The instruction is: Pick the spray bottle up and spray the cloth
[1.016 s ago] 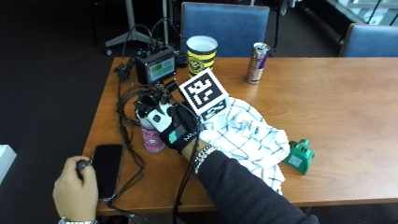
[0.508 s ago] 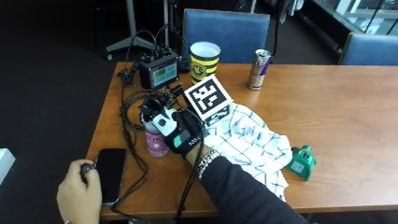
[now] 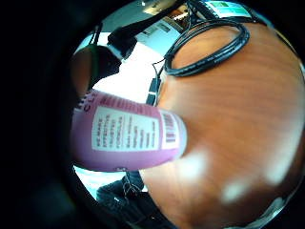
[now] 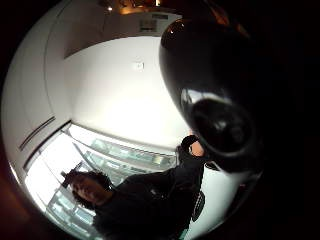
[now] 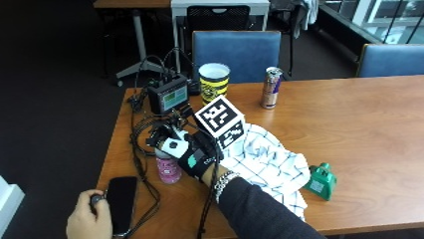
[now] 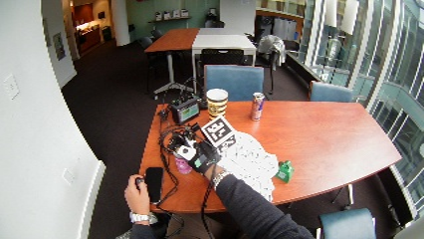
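A pink spray bottle stands at the table's left side, among black cables. My gloved right hand is over its top, fingers curled round the bottle's head. In the little finger side palm view the purple labelled body fills the space close to the palm, above the wooden table. A dark rounded part sits right at the palm in the thumb side view. The white checked cloth lies crumpled just right of the hand, touching the wrist. In the wide view the bottle, hand and cloth sit the same way.
A black device with a screen and coiled cables lie behind the bottle. Behind them are a yellow cup and a can. A green object stands right of the cloth. A bare hand rests beside a black phone.
The outside camera has moved, shifting the whole picture down. My hand stays at the top of the bottle; no clear move of bottle or cloth.
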Demonstrator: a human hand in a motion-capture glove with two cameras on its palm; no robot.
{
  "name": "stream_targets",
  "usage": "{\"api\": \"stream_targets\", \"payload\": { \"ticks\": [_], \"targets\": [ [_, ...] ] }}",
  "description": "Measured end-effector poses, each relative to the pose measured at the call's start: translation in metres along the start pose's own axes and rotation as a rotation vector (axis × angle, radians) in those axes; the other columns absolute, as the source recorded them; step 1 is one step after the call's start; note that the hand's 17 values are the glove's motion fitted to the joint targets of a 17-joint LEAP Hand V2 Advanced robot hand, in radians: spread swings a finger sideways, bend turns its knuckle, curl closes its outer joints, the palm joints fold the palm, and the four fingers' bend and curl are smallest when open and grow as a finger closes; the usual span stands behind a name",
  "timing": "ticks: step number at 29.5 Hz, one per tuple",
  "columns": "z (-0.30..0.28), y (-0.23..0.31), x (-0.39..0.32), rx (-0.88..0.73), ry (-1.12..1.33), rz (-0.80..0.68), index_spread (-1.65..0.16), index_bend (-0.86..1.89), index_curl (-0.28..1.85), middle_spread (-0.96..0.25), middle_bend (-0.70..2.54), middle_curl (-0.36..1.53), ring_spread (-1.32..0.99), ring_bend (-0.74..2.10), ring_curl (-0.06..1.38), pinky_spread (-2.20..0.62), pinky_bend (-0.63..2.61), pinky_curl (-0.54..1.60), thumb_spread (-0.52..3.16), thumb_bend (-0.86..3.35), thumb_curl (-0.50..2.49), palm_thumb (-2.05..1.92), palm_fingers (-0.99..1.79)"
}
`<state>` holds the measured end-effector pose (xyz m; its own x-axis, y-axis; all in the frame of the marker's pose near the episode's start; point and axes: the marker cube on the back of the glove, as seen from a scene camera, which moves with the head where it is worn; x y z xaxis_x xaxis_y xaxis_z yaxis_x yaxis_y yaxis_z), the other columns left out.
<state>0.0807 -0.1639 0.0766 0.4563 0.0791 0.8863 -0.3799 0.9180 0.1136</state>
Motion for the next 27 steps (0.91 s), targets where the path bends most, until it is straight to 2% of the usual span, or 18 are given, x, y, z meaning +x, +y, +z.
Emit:
{"api": "stream_targets", "payload": {
  "ticks": [7, 13, 18, 27],
  "targets": [
    [-0.004, -0.001, 0.007, -0.023, 0.101, 0.082, -0.32, 0.22, 0.59, -0.25, 0.40, 0.53, -0.16, 0.33, 0.44, 0.17, 0.11, 0.26, 1.18, -0.03, 0.56, 0.87, 0.86],
    [-0.016, 0.009, 0.012, -0.018, 0.263, 0.124, -0.33, 0.02, 0.48, -0.20, 0.38, 0.50, -0.12, 0.34, 0.42, 0.21, 0.20, 0.27, 1.13, -0.05, 0.52, 0.77, 0.74],
    [-0.027, 0.022, 0.003, -0.072, 0.476, 0.108, -0.33, 0.00, 0.40, -0.14, 0.26, 0.46, -0.09, 0.34, 0.43, 0.23, 0.35, 0.33, 1.07, -0.06, 0.48, 0.68, 0.48],
    [-0.031, 0.068, -0.026, -0.182, 0.733, 0.013, -0.34, 0.04, 0.27, -0.07, 0.21, 0.42, -0.06, 0.36, 0.40, 0.25, 0.46, 0.36, 1.06, -0.05, 0.42, 0.59, 0.33]
  ]
}}
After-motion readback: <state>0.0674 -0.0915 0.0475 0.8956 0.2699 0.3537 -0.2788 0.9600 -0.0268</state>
